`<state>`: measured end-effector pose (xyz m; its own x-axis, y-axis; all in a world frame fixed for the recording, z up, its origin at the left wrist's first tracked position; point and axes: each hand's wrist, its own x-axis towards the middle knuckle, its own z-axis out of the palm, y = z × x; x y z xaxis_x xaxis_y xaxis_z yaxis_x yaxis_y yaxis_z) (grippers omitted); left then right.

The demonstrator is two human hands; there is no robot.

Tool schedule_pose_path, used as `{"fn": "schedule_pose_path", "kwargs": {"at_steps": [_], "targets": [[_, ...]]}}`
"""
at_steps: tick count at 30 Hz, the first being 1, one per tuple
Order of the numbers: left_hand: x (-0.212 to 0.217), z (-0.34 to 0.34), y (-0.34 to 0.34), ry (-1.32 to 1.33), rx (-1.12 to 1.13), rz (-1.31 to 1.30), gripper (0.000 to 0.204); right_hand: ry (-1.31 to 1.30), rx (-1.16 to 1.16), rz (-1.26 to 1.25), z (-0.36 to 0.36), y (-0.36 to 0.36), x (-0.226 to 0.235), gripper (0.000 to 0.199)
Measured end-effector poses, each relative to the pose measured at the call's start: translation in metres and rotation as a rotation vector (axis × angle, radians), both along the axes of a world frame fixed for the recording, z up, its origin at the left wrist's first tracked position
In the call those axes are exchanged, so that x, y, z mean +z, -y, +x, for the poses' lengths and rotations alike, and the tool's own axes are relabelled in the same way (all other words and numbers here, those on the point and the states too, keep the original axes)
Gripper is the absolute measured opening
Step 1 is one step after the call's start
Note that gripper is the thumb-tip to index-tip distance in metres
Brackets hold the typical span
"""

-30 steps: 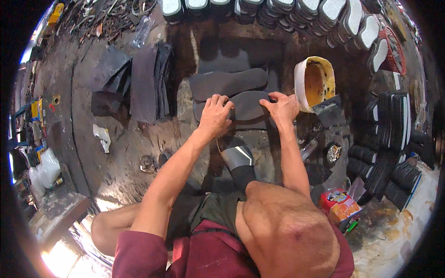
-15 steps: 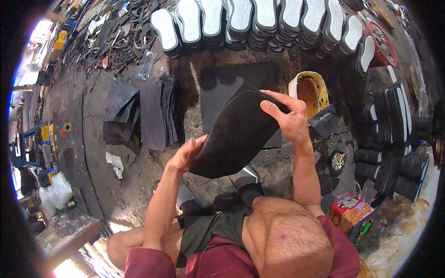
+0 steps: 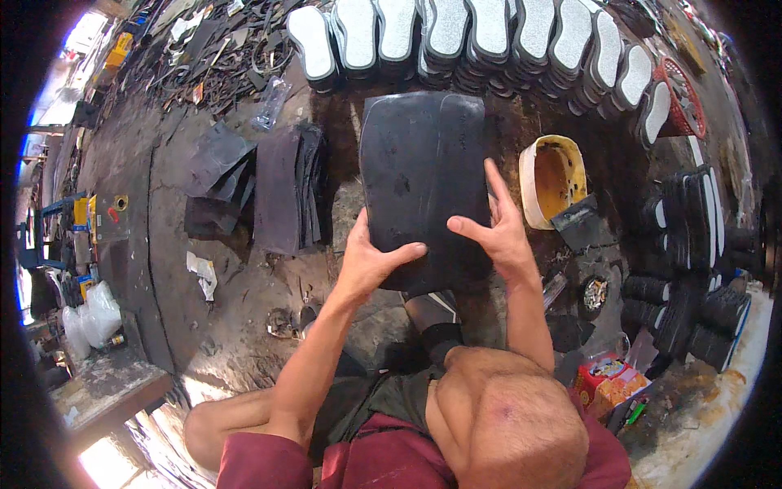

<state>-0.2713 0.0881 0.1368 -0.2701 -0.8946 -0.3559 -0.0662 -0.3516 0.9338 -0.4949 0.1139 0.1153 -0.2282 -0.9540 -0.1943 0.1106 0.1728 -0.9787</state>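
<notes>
Black rubber sheet (image 3: 423, 175) lies flat on the ground, long axis running near to far. Left hand (image 3: 371, 257) grips its near edge; right hand (image 3: 498, 232) presses it with spread fingers. Half a second earlier it was lifted and tilted.

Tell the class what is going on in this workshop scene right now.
A person sitting on the floor holds a large black rubber sheet flat in front of them, the left hand gripping its lower edge and the right hand spread over its lower right corner. Beyond the sheet lies a row of shoe soles with pale grey faces. A yellow-stained tub stands to the right, a stack of dark rubber pieces lies to the left, and black soles are piled at far right.
</notes>
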Motion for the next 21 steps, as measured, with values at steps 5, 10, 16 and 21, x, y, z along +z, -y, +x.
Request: {"fn": "schedule_pose_path", "kwargs": {"at_steps": [5, 10, 16, 21], "targets": [[0.0, -0.007, 0.0, 0.151, -0.012, -0.146, 0.08, 0.045, -0.052, -0.068, 0.004, -0.005, -0.003, 0.106], [-0.003, -0.001, 0.005, -0.494, 0.126, 0.481, 0.051, 0.226, -0.099, 0.017, -0.008, 0.002, -0.003, 0.104], [-0.003, 0.006, -0.01, -0.342, -0.037, 0.458, 0.059, 0.206, -0.097, 0.056, -0.01, 0.015, -0.015, 0.101], [-0.01, 0.044, -0.018, -0.403, 0.247, 0.345, 0.056, 0.103, -0.027, 0.162, 0.005, 0.02, -0.018, 0.098]]}}
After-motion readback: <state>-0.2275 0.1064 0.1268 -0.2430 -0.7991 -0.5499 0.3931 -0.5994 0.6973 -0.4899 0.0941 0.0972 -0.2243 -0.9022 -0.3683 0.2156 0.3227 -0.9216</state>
